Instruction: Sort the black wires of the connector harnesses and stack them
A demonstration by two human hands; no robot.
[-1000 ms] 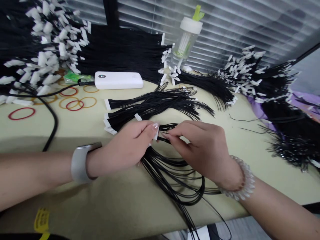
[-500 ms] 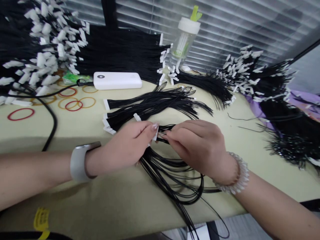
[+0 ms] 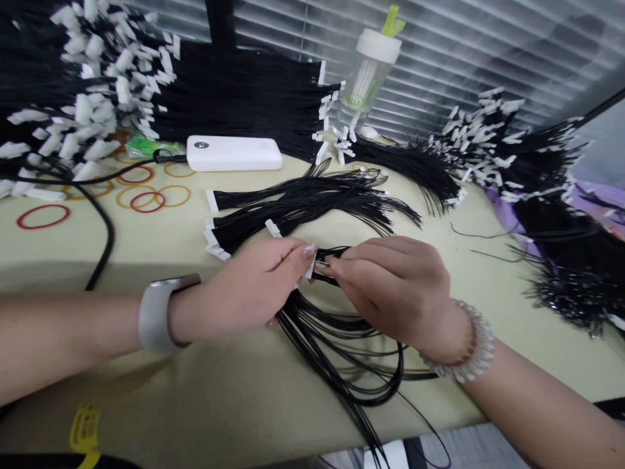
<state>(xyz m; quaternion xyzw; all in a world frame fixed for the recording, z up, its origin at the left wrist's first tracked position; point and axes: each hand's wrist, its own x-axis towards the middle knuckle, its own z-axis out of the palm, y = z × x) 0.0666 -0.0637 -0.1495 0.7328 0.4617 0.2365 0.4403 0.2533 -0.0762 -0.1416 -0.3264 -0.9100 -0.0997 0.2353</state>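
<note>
My left hand (image 3: 254,286), with a grey watch on the wrist, pinches a small white tag (image 3: 309,268) at the end of a bunch of thin black cords (image 3: 342,339). Fingertip to fingertip with it, my right hand (image 3: 395,286), wearing a clear bead bracelet, is closed on the same cords just right of the tag. The cords loop down from the hands and trail over the table's front edge. Two tagged bundles of black cords (image 3: 303,205) lie just behind the hands.
A white power bank (image 3: 234,154) with a black cable (image 3: 100,221) lies at the back left. Several coloured rubber bands (image 3: 146,195) are beside it. Large heaps of tagged black cords (image 3: 73,85) fill the left, back and right (image 3: 527,163). A clear bottle (image 3: 364,78) stands by the blinds.
Both hands stay pinched together on the cords and tag; only small finger movements and a slight shift of the view.
</note>
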